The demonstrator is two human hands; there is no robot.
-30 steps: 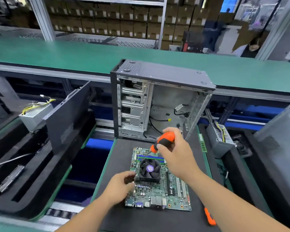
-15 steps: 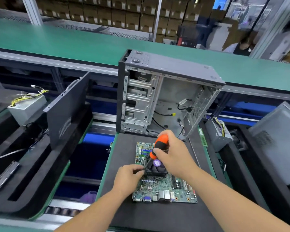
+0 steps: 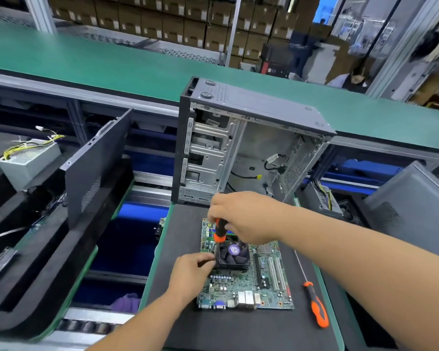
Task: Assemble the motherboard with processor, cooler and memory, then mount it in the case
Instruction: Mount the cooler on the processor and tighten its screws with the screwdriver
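Right hand (image 3: pixel 249 219) grips orange-and-black screwdriver (image 3: pixel 219 231) near upright, tip down at black cooler fan (image 3: pixel 235 257); left hand (image 3: pixel 190 274) pinches fan's left edge on green motherboard (image 3: pixel 246 287).

Green motherboard (image 3: pixel 249 287), black cooler (image 3: pixel 233 257) with purple hub, orange-black screwdriver (image 3: pixel 219 230), grey case (image 3: pixel 251 138).

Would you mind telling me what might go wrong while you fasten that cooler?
The screwdriver in the right hand stands at the cooler's corner beside the left hand's fingertips; a slip could jab them or scratch the motherboard. The spare screwdriver lies near the mat's edge and might be knocked off.
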